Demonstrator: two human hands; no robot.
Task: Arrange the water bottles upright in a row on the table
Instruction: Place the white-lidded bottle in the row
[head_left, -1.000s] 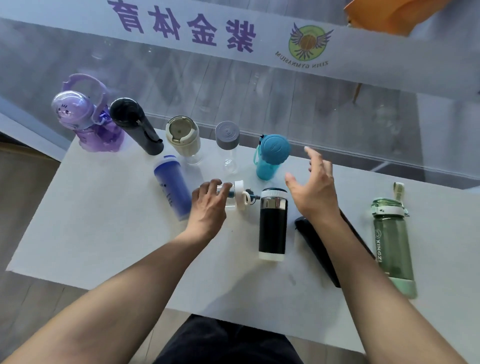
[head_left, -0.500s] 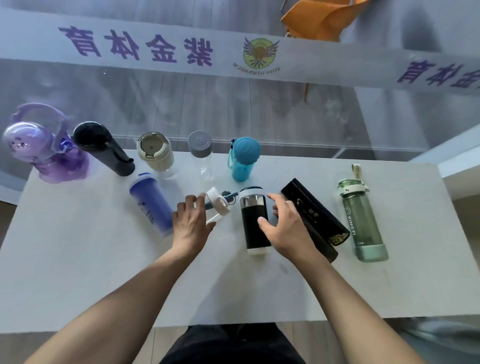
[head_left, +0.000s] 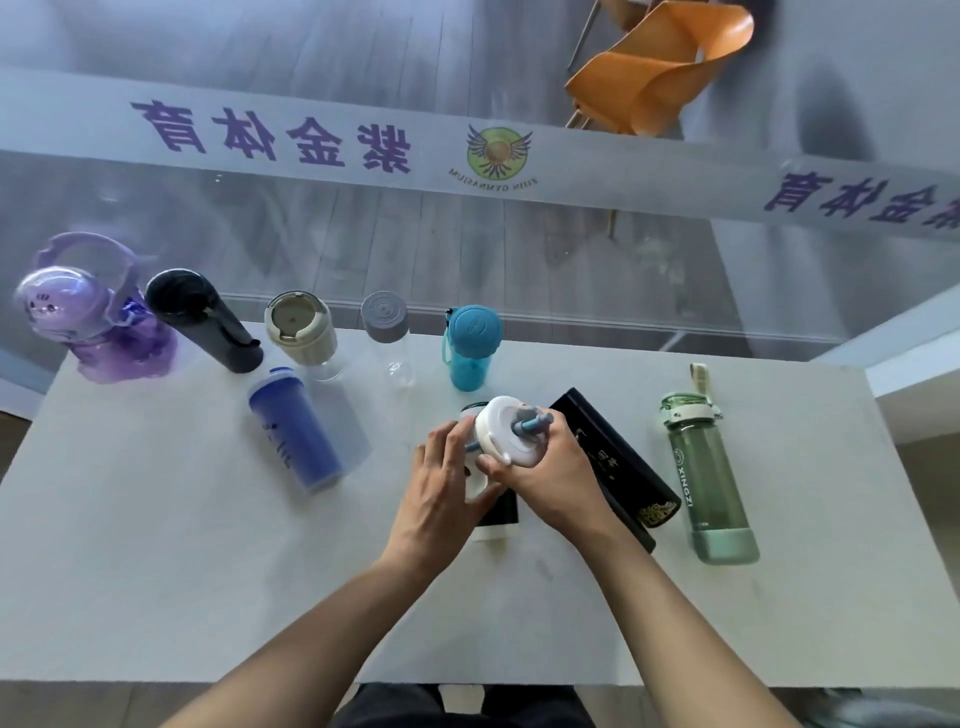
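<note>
We grip a clear bottle (head_left: 480, 470) with a white lid (head_left: 506, 436) in both hands, left hand (head_left: 441, 499) and right hand (head_left: 556, 473) wrapped around it, above the table (head_left: 156, 545); five bottles stand behind.

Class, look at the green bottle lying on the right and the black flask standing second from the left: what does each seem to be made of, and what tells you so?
Green bottle: probably clear tinted plastic, since the table shows through its glossy body; the paler base looks opaque and matte.
Black flask: opaque and matte, maybe coated metal or plastic; the look leaves it open.
</note>
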